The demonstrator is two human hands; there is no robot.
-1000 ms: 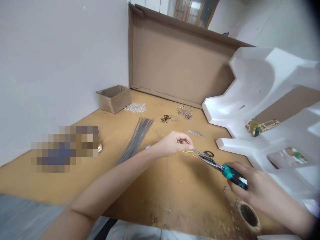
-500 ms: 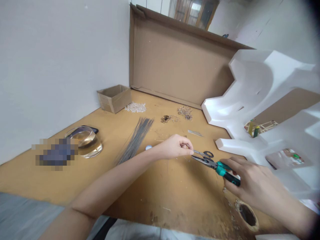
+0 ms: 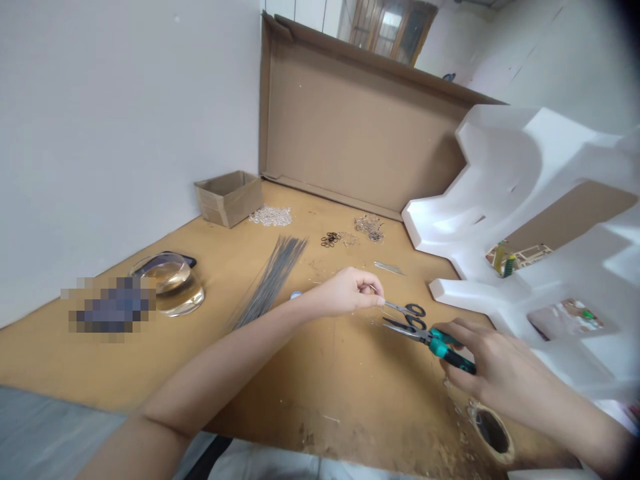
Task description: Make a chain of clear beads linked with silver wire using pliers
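Observation:
My left hand (image 3: 353, 292) is closed in a pinch above the middle of the table, with what looks like a thin piece of wire between thumb and fingers. To its right, my right hand (image 3: 493, 357) grips long-nose pliers (image 3: 433, 340) by their teal and black handles. The plier jaws are slightly parted and point left, just below the left fingertips, apart from them. Scissors (image 3: 415, 311) with black finger loops lie on the table behind the plier jaws; the left fingertips overlap their blades in view. A bundle of straight grey wires (image 3: 273, 280) lies left of my left hand.
Small piles of clear pieces (image 3: 271, 215), black rings (image 3: 331, 239) and metal bits (image 3: 370, 227) lie farther back. A small cardboard box (image 3: 229, 200) and a glass bowl of liquid (image 3: 180, 287) stand left. White foam packing (image 3: 450, 233) borders the right; a cardboard roll (image 3: 493, 430) is nearest me.
The pliers have dropped slightly away from my left fingertips, and their jaws look a little more parted. My left hand keeps its pinch in nearly the same place.

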